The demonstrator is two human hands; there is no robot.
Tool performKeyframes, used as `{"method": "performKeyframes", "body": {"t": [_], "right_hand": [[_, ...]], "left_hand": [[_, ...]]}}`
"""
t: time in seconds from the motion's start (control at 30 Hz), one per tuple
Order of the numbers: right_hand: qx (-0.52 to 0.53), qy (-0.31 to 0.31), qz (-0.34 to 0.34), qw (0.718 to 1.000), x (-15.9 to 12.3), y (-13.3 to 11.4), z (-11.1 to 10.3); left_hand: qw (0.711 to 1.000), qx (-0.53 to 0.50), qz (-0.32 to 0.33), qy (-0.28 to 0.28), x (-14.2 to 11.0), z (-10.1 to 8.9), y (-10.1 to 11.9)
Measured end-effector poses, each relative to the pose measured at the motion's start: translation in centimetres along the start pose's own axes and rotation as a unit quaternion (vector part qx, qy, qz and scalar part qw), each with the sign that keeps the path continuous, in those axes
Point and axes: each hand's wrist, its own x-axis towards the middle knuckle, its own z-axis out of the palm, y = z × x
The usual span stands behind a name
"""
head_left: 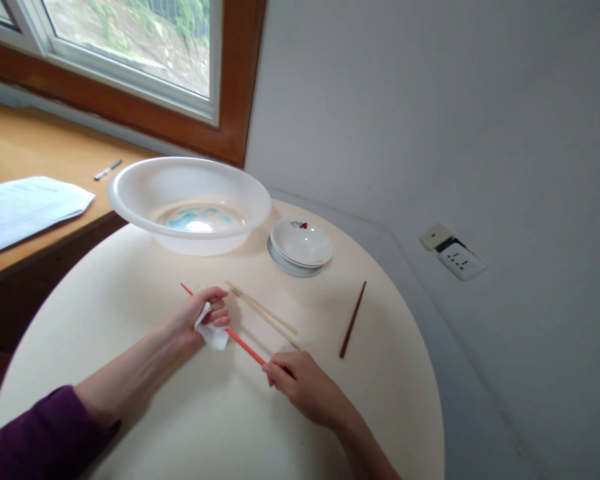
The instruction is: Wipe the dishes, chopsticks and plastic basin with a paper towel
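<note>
A red chopstick (246, 347) slants across the space between my two hands, above the table. My left hand (207, 313) is closed around its thinner part with a white tissue (215, 336) folded against it, and the thin tip pokes out beyond the wrist. At the other end, my right hand (297, 380) pinches the thick end between thumb and fingers. Just behind the red stick lies a pair of pale wooden chopsticks (265, 310). To the right rests a single dark brown chopstick (354, 319).
A large translucent basin (205, 243) stands at the back of the round table (220, 433). Beside it are stacked small plates (303, 243). On the adjoining wooden desk lie papers (25, 207) and a pen (108, 169). A wall with a socket (460, 260) borders the right.
</note>
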Motion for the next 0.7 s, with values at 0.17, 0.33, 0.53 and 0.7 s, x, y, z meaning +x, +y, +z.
{"method": "performKeyframes", "body": {"t": [0.17,0.33,0.53,0.7], "right_hand": [[0.028,-0.016,0.006,0.999,-0.5,1.1,-1.6],[0.046,-0.008,0.007,0.999,-0.7,2.1,-2.3],[0.051,0.008,0.028,0.998,-1.0,2.9,-3.2],[0.071,0.045,0.046,0.995,-1.2,3.3,-3.8]], "left_hand": [[0.999,-0.007,0.034,0.025,0.2,-0.5,1.6],[0.998,-0.005,0.038,0.043,0.4,-0.5,1.6],[0.998,0.004,0.036,0.058,0.3,-0.4,1.3],[0.997,0.014,0.041,0.058,0.2,-0.4,1.3]]}}
